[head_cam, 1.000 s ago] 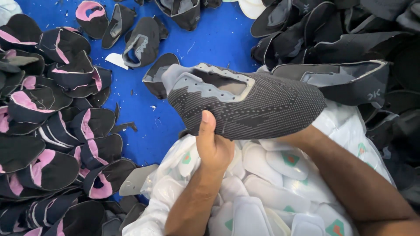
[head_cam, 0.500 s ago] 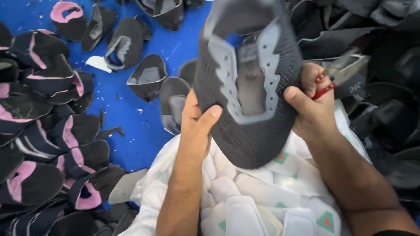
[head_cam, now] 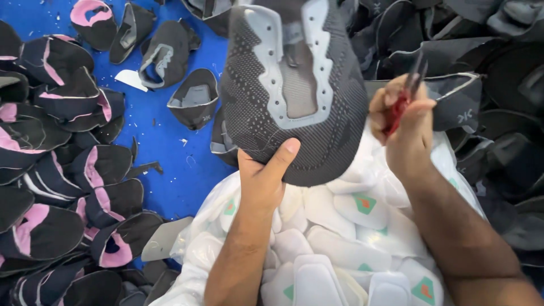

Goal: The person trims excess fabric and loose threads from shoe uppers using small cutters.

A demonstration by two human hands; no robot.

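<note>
Left hand (head_cam: 262, 182) gripped near toe edge of grey knit shoe upper (head_cam: 294, 96), thumb pressed on fabric, fingers hidden behind. Right hand (head_cam: 403, 131) closed round red-handled snips (head_cam: 405, 93), blades pointing far. Upper held up at centre, above white bag of insoles (head_cam: 340, 238). Likely light, soft, floppy; best pinched at edge or toe. Dark mesh knit, pale grey eyelet panel, open throat.

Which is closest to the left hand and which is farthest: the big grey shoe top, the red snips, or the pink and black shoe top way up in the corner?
From the left hand:
1. Grey knit shoe upper, held by that hand, thumb on its toe, just above.
2. Red-handled snips, in the right hand, across to the right.
3. Pink-lined black upper, top left corner on the blue surface.
</note>
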